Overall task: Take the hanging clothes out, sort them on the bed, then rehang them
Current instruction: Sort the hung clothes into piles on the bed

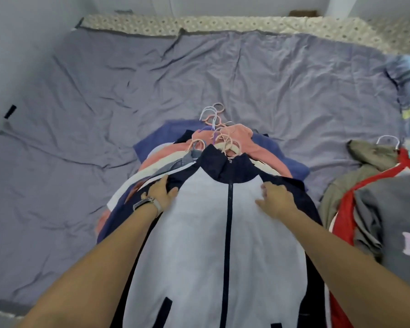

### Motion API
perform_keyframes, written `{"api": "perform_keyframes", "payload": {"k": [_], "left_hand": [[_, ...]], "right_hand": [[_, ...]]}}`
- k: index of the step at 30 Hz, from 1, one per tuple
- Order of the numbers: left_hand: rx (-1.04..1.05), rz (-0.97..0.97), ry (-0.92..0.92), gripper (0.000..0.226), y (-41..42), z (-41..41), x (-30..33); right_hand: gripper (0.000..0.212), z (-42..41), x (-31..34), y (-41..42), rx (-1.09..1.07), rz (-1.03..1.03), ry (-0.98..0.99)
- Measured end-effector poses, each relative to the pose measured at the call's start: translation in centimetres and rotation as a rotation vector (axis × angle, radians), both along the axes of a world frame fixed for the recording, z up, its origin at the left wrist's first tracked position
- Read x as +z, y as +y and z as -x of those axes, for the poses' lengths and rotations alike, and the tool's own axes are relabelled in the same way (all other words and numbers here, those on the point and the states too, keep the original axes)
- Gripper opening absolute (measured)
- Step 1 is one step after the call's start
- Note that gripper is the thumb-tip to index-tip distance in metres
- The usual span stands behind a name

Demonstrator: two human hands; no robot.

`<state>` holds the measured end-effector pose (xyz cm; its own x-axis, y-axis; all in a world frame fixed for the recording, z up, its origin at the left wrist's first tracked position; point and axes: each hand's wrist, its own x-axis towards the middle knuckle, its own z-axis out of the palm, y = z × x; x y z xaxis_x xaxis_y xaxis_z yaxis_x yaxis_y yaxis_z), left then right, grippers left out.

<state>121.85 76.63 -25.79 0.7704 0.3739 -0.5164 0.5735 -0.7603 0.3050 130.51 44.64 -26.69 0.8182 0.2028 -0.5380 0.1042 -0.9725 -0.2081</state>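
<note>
A stack of clothes on hangers lies on the bed (81,95), its grey-purple sheet creased, and the stack runs from the 6 o'clock edge up to the middle of the view. On top is a light grey zip jacket (199,233) with navy shoulders, collar and zip line, its collar pointing toward 12 o'clock. The left hand (160,191) rests at about 9 o'clock of the jacket's chest, thumb on the grey panel and fingers curled over the navy shoulder seam, gripping the cloth; a watch band (147,203) sits on that wrist. The right hand (276,197) lies at 3 o'clock of the zip, fingers fairly straight and pressing flat on the right shoulder. Just beyond the collar, at 12 o'clock, a cluster of hanger hooks (217,129) in pink, white and purple fans out over salmon, cream and blue garments. At 3 o'clock a 2nd pile (376,197) holds olive, red and grey clothes.
</note>
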Motion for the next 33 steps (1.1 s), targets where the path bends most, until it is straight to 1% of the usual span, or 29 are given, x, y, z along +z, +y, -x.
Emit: {"api": "perform_keyframes", "payload": {"k": [1,2,4,5,6,8,9,10,11,12,13,14,15,16,17,18,20,21,22,23,24,25,26,28,31,33], "left_hand": [[-0.026,-0.021,0.034,0.069,-0.2,0.2,-0.5],[-0.061,-0.08,0.047,0.061,-0.6,0.4,-0.8],[-0.123,-0.166,0.068,0.035,-1.0,0.7,-0.7],[-0.161,-0.159,0.103,0.024,-1.3,1.0,-0.2],[-0.194,-0.153,0.147,0.019,-1.5,1.4,0.0],[-0.2,-0.172,0.206,0.022,-2.2,2.9,0.9],[-0.202,-0.213,0.217,0.025,-2.7,3.9,1.1],[-0.299,-0.293,0.226,0.03,-3.2,4.8,1.1],[-0.398,-0.347,0.241,0.036,-3.9,5.9,1.4],[-0.476,-0.357,0.255,0.042,-4.5,7.0,1.8],[-0.509,-0.32,0.293,0.044,-5.0,8.2,2.1],[-0.512,-0.278,0.327,0.042,-5.4,9.4,2.3],[-0.501,-0.237,0.319,0.038,-5.6,10.6,2.3],[-0.501,-0.215,0.271,0.034,-5.9,11.9,2.5],[-0.483,-0.185,0.206,0.031,-6.3,13.4,2.9],[-0.452,-0.137,0.141,0.029,-6.7,15.0,3.4],[-0.3,0.069,0.032,0.023,-7.9,18.8,4.8],[-0.21,0.146,-0.044,0.018,-8.6,20.5,5.9],[-0.138,0.188,-0.129,0.012,-9.4,22.3,7.4],[-0.098,0.203,-0.219,0.011,-10.3,24.0,9.3],[-0.086,0.203,-0.299,0.014,-11.2,25.7,11.5],[-0.072,0.2,-0.369,0.009,-12.4,27.4,14.2],[-0.092,0.199,-0.431,0.005,-13.8,29.0,17.1],[-0.172,0.172,-0.507,0.011,-17.1,31.9,22.8],[-0.24,0.136,-0.565,0.022,-22.5,34.6,30.4],[-0.274,0.156,-0.581,0.019,-25.5,35.9,34.2]], "right_hand": [[0.053,0.4,0.0,0.1,-0.038,-0.052,0.018],[0.051,0.7,0.1,0.0,-0.046,-0.068,0.052],[0.053,1.3,1.2,0.1,-0.022,-0.025,0.126],[0.056,1.7,2.0,0.1,-0.009,0.014,0.147],[0.059,2.4,2.8,0.2,0.001,0.046,0.163],[0.061,4.6,4.3,0.2,0.029,0.085,0.19],[0.061,6.0,4.9,0.0,0.037,0.084,0.204],[0.066,7.6,5.0,-0.6,0.027,0.069,0.217],[0.075,9.2,4.9,-1.3,-0.024,0.022,0.226],[0.085,10.8,4.7,-1.9,-0.098,-0.037,0.238],[0.086,12.4,4.5,-2.8,-0.16,-0.058,0.233],[0.075,13.9,4.5,-3.5,-0.192,-0.033,0.207],[0.057,15.4,4.5,-4.2,-0.196,0.021,0.16],[0.042,16.8,4.7,-4.9,-0.146,0.101,0.068],[0.034,18.1,4.8,-5.6,-0.071,0.173,-0.039],[0.03,19.3,5.1,-6.2,0.015,0.217,-0.096],[0.032,21.5,6.3,-7.9,0.118,0.177,-0.221],[0.03,22.2,7.9,-8.8,0.115,0.087,-0.177],[0.027,22.9,10.0,-9.7,0.042,-0.037,-0.166],[0.022,23.9,12.2,-10.9,-0.029,-0.131,-0.143],[0.018,25.3,14.4,-12.2,-0.056,-0.219,-0.145],[0.014,26.9,16.4,-13.8,-0.059,-0.268,-0.189],[0.012,28.8,18.6,-15.5,-0.069,-0.3,-0.234],[0.014,32.6,23.2,-19.2,-0.094,-0.389,-0.274],[0.023,36.8,29.7,-25.1,-0.159,-0.488,-0.228],[0.026,38.9,33.6,-28.8,-0.203,-0.547,-0.253]]}}
